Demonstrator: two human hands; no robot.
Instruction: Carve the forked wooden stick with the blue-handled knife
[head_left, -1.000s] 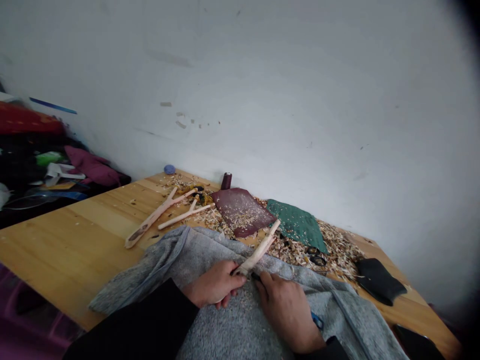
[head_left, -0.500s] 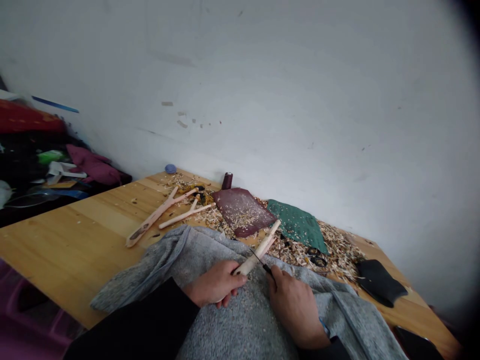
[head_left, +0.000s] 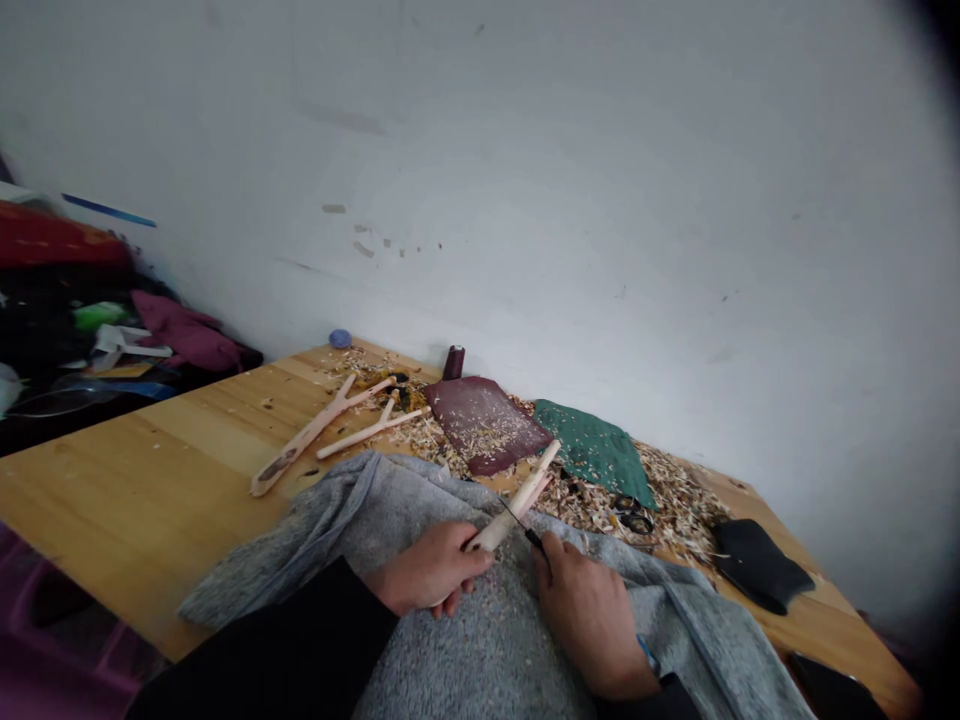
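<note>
My left hand [head_left: 429, 570] is closed round the near end of a pale wooden stick [head_left: 521, 498] that points up and to the right over a grey fleece cloth [head_left: 480, 640]. My right hand [head_left: 589, 610] is closed on a small knife [head_left: 525, 528] whose thin blade rests against the stick just above my left fingers. Both hands lie on the cloth, which is dusted with wood shavings. Black sleeves cover both forearms.
The wooden table [head_left: 120, 490] carries other carved sticks [head_left: 315, 430], a maroon sheet [head_left: 484, 422], a green sheet [head_left: 596, 450], a heap of shavings [head_left: 667, 495], a dark spool [head_left: 453, 361], a blue cap [head_left: 340, 338] and a black pouch [head_left: 757, 565]. Clutter [head_left: 90, 320] lies at the left by the white wall.
My right hand has slid the knife up along the stick, away from my left hand, between one second ago and now. The left hand and stick stay put.
</note>
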